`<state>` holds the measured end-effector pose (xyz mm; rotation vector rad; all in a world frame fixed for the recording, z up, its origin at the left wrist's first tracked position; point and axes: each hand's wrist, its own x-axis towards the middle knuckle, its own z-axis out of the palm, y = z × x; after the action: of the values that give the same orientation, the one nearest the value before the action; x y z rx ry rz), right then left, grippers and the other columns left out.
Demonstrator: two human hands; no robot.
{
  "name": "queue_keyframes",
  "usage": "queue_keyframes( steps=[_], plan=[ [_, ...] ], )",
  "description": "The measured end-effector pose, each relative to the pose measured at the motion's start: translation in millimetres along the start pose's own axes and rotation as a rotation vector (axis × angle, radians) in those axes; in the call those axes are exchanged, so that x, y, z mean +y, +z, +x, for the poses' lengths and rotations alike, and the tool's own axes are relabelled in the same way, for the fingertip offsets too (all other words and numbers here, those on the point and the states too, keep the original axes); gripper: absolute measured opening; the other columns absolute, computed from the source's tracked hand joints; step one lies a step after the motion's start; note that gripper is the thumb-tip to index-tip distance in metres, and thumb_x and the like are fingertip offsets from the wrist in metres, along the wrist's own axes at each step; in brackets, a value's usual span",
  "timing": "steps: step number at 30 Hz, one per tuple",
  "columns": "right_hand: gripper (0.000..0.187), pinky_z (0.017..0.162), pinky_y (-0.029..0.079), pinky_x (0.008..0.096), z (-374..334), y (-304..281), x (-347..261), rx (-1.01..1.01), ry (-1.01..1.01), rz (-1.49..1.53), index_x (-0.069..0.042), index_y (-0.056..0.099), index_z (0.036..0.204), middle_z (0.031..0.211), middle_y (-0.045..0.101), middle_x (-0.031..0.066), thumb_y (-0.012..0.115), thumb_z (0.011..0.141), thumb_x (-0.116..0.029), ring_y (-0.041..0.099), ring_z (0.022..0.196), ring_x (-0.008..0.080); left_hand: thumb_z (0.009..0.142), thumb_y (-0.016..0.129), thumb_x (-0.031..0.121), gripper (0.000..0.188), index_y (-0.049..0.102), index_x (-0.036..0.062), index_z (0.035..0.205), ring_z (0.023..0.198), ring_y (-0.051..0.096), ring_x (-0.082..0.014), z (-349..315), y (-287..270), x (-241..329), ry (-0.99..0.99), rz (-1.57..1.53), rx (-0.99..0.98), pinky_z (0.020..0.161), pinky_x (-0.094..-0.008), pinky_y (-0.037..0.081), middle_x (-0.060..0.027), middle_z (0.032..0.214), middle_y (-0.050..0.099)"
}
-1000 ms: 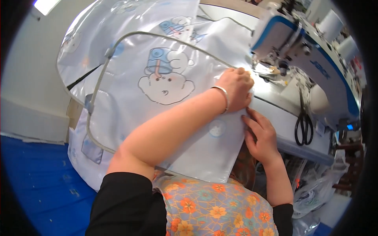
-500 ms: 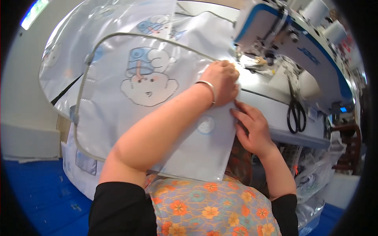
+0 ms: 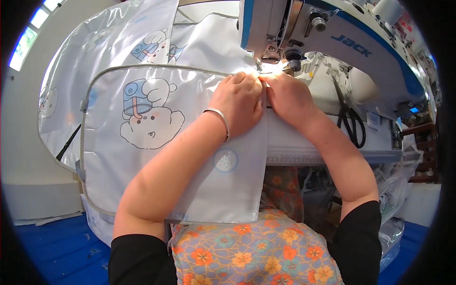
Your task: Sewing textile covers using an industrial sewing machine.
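Observation:
A glossy white fabric panel (image 3: 156,180), printed with a cartoon animal and a blue cup and bound along its curved edges in grey, lies across the table and over my lap. My left hand (image 3: 239,100), with a silver bangle at the wrist, rests on the panel's upper right corner, its fingers bent and close together. Beside it, my right hand (image 3: 289,97) grips the same corner at the edge, fingertips partly hidden. Both hands meet just in front of the lit needle area of a white and blue sewing machine (image 3: 327,33).
Black-handled scissors (image 3: 351,124) lie on the machine bed to the right. More printed glossy fabric (image 3: 107,47) spreads behind the panel on the left. Thread spools (image 3: 387,10) stand at the upper right. Clear plastic bags (image 3: 392,199) hang below the table's right end.
My right hand has moved up from the panel's side edge to the corner by the needle. My left hand, the panel and the machine appear farther left and lower in view.

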<state>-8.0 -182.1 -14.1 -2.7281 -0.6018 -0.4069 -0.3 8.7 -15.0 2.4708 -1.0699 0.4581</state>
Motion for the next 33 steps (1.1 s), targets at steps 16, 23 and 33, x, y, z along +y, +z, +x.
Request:
queue_keyframes(
  steps=[16,23,33],
  plan=[
    [0.02,0.069,0.054,0.0469,-4.0,-8.5,-0.2,-0.063,0.021,0.077,-0.01,0.071,0.108,0.085,0.068,0.0165,0.059,0.092,-0.013,0.067,0.081,0.0359,0.077,0.063,0.017,0.018,0.065,0.0018,0.086,0.104,0.062,-0.0289,10.5,-2.6,-10.8,0.048,0.006,0.029,0.093,-0.0421,0.051,-0.0127,0.095,0.066],
    [0.023,0.065,0.052,0.0421,-71.9,-41.7,2.5,0.178,0.013,0.259,-0.008,0.072,0.109,0.083,0.065,0.0136,0.065,0.087,-0.004,0.064,0.073,0.0337,0.08,0.061,0.01,0.006,0.061,0.0039,0.082,0.092,0.061,-0.0368,10.7,1.9,-12.0,0.003,0.058,-0.061,0.081,-0.0471,0.051,-0.0183,0.094,0.062],
    [0.016,0.073,0.052,0.0278,-372.6,-128.8,99.8,0.8,1.177,-0.044,0.002,0.069,0.106,0.093,0.073,0.0078,0.066,0.093,-0.007,0.067,0.081,0.0138,0.086,0.057,0.004,0.038,0.062,0.0024,0.124,0.128,0.055,-0.0383,14.1,7.0,-38.9,0.157,0.079,-0.083,0.108,-0.044,0.043,-0.0214,0.133,0.061]
  ],
)
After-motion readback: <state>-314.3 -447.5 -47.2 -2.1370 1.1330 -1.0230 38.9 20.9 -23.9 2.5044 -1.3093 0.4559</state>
